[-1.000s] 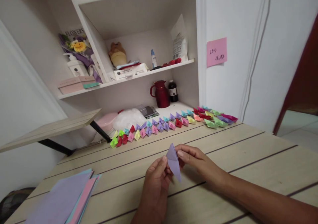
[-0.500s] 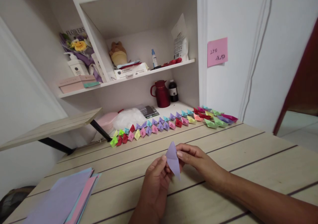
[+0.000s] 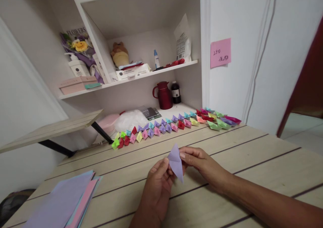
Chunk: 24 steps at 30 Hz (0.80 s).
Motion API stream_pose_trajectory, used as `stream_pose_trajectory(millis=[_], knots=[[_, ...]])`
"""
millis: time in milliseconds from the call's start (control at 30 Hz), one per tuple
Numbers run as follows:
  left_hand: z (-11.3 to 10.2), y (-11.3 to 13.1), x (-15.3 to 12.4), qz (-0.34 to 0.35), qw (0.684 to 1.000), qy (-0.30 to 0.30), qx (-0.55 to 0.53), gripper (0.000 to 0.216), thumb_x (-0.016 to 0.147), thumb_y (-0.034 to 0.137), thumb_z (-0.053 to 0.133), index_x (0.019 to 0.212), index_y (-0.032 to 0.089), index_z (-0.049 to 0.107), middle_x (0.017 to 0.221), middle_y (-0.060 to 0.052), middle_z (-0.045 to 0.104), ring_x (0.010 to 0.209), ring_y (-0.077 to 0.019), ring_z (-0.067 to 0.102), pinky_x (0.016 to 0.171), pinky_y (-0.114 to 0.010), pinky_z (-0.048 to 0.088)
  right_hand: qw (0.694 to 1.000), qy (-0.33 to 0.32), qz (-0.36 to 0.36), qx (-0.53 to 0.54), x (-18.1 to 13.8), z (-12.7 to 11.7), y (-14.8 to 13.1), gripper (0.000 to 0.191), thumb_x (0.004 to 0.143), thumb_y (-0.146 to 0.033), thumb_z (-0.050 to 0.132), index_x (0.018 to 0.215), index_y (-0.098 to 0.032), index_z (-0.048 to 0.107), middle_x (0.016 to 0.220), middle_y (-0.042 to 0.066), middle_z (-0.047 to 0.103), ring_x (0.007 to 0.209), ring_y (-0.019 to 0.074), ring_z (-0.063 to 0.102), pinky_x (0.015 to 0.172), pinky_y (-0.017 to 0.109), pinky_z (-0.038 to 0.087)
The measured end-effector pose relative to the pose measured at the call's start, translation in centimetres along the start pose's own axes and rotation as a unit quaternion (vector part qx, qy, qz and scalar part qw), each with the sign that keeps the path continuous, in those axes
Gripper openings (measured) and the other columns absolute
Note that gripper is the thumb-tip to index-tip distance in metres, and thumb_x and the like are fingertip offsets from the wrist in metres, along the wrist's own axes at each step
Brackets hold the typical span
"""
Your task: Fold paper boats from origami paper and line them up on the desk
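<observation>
A folded piece of lilac paper [image 3: 176,161] is held up above the table between my two hands, its long points facing up and down. My left hand [image 3: 159,179] pinches its left edge, thumb in front and fingers behind. On the other edge, the thumb and forefinger of my right hand [image 3: 195,159] close on the paper; the other fingertips are partly hidden behind it. Beyond my hands, several small folded paper boats [image 3: 163,128] in many colours stand in rows along the back of the table.
At the left front lies a stack of coloured paper sheets [image 3: 63,197] on the slatted wooden table [image 3: 121,194]. A raised wooden shelf [image 3: 55,130] juts in at the left. Behind the boats are a plastic bag [image 3: 131,121], a red jug [image 3: 165,96] and a dark bottle [image 3: 176,92].
Almost nothing differs. The lilac paper has turned very slightly in my fingers, and both hands keep their grip in the same place.
</observation>
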<state>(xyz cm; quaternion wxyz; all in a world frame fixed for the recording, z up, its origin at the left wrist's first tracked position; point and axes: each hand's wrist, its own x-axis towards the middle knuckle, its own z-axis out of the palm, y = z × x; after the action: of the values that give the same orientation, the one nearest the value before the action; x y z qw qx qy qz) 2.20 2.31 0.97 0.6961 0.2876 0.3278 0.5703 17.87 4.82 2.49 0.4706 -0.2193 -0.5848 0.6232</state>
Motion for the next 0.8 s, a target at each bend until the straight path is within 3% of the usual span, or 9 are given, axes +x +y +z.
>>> stream_pose_trajectory(millis=[333, 500, 633, 800], knots=[[-0.2, -0.2, 0.2, 0.008, 1.0, -0.013, 0.006, 0.015, 0.081, 0.026, 0.067, 0.085, 0.012, 0.069, 0.076, -0.004, 0.062, 0.072, -0.0115, 0.057, 0.074, -0.024, 0.045, 0.999, 0.012, 0.004, -0.033, 0.0, -0.1, -0.2, 0.035, 0.082, -0.047, 0.062, 0.088, -0.014, 0.071, 0.068, 0.004, 0.066, 0.064, 0.0156, 0.06, 0.065, 0.029, 0.049], [0.1, -0.3, 0.1, 0.032, 0.999, 0.014, 0.025, 0.018, 0.078, 0.028, 0.07, 0.086, 0.012, 0.07, 0.079, -0.006, 0.065, 0.074, -0.0126, 0.058, 0.077, -0.025, 0.045, 0.997, 0.049, 0.01, -0.057, 0.1, -0.2, 0.4, 0.024, 0.077, -0.036, 0.068, 0.092, -0.017, 0.068, 0.076, 0.001, 0.066, 0.069, 0.0147, 0.059, 0.067, 0.028, 0.047], [0.7, -0.6, -0.2, 0.05, 0.997, 0.014, 0.058, 0.019, 0.077, 0.028, 0.071, 0.085, 0.011, 0.071, 0.082, -0.008, 0.068, 0.081, -0.0168, 0.061, 0.082, -0.028, 0.045, 0.996, 0.058, 0.027, -0.064, 0.1, -0.2, 1.5, 0.038, 0.072, -0.025, 0.07, 0.108, -0.019, 0.061, 0.083, 0.0, 0.065, 0.073, 0.0147, 0.058, 0.067, 0.026, 0.045], [1.1, -0.7, -0.5, 0.054, 0.996, 0.005, 0.065, 0.023, 0.078, 0.03, 0.07, 0.091, 0.011, 0.071, 0.088, -0.011, 0.07, 0.086, -0.0203, 0.062, 0.083, -0.031, 0.046, 0.989, 0.07, 0.009, -0.129, -0.3, 0.2, 1.5, 0.04, 0.073, -0.016, 0.064, 0.111, -0.021, 0.056, 0.079, -0.002, 0.06, 0.068, 0.0133, 0.054, 0.062, 0.024, 0.043]])
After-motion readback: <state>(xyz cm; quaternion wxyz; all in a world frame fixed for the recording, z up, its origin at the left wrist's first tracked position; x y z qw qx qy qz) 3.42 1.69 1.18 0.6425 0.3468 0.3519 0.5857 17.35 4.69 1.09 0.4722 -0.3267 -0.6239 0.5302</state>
